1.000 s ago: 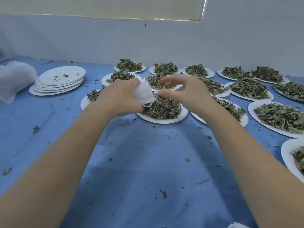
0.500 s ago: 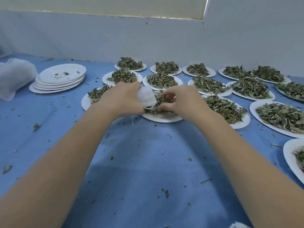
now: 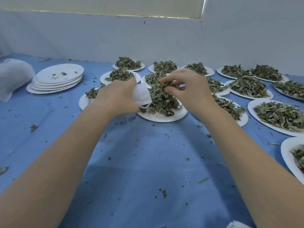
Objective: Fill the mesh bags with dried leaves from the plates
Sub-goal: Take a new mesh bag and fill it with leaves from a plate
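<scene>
Over the near plate at centre, the left hand grips a small white mesh bag, fingers curled round it; just to its right, the right hand pinches a clump of dried leaves lifted off the heap; empty plates stacked far left.
</scene>
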